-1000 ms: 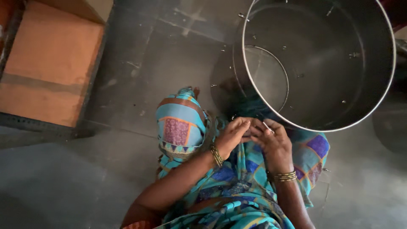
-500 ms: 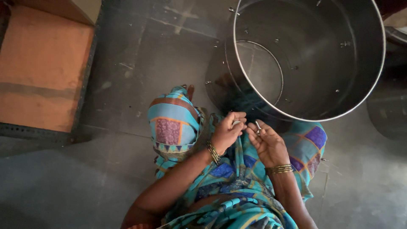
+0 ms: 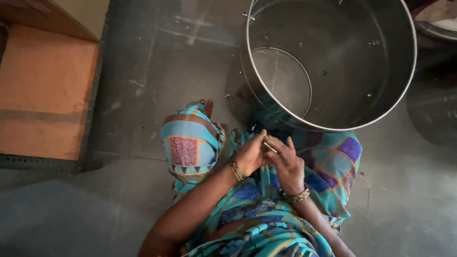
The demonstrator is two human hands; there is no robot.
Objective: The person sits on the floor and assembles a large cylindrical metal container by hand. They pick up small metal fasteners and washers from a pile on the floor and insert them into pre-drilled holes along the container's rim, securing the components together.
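The person is sitting on the floor, and the turquoise, blue and purple patterned cloth garment (image 3: 247, 209) is covering the lap and both knees at the bottom of the head view. Above it, the 2 forearms are meeting over the lap, each wrist wearing gold-coloured metal bangles (image 3: 236, 171).

The left hand (image 3: 251, 153) is curling closed, its fingertips pressing together against the right hand. The right hand (image 3: 287, 164) is bending its fingers inward too, and between the 2 hands a small thin pale metal piece (image 3: 270, 147) is being pinched; it is too small to tell exactly what it is. That piece is sitting just in front of the knees, near the lower rim of the vessel beyond.

Just beyond the hands, a large round stainless-steel drum (image 3: 381, 109) is lying tilted with its open mouth facing the person, touching the garment at the knees. Small metal fasteners (image 3: 374, 43) are dotting its inner wall, and a round inner ring is showing at its base.

To the left, well apart, an orange flat rectangular slab (image 3: 43, 100) is resting on the dark grey stone floor (image 3: 143, 71).
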